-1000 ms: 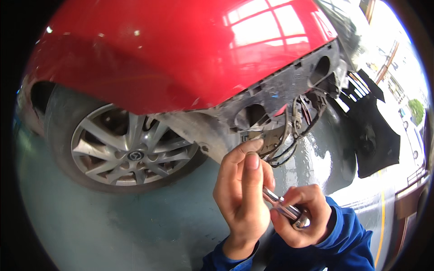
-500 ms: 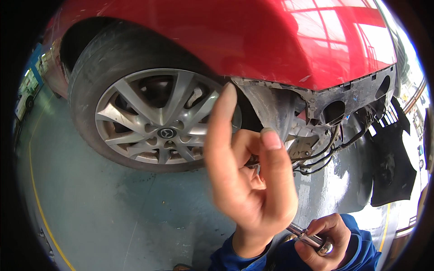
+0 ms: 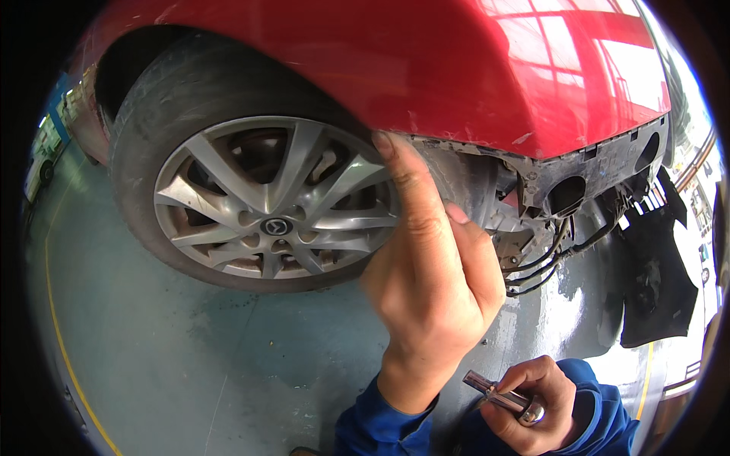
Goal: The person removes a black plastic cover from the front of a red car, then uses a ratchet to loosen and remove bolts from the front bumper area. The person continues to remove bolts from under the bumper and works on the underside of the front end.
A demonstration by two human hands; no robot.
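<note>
My left hand [image 3: 430, 281] is raised in front of the red car's fender [image 3: 426, 83], back of the hand toward me. Its index finger stretches up, the tip at the fender's lower corner beside the wheel arch; I cannot tell whether it touches. The thumb stands apart, the other fingers are curled and partly hidden, and nothing shows in this hand. Lower right, my right hand [image 3: 544, 403] is closed round a chrome socket wrench [image 3: 508, 397], with a shiny rounded end by the palm and a tube-like end pointing up and left.
The wheel [image 3: 277, 205] with its silver rim fills the left. Right of my left hand, a bare bumper mount [image 3: 566, 194] and hanging black cables [image 3: 559, 254] are exposed. A black panel [image 3: 658, 281] is at the far right, above the grey-green floor [image 3: 175, 365].
My left hand has turned from palm toward me to back toward me, its index finger still at the fender corner. The right hand and socket wrench have shifted slightly left.
</note>
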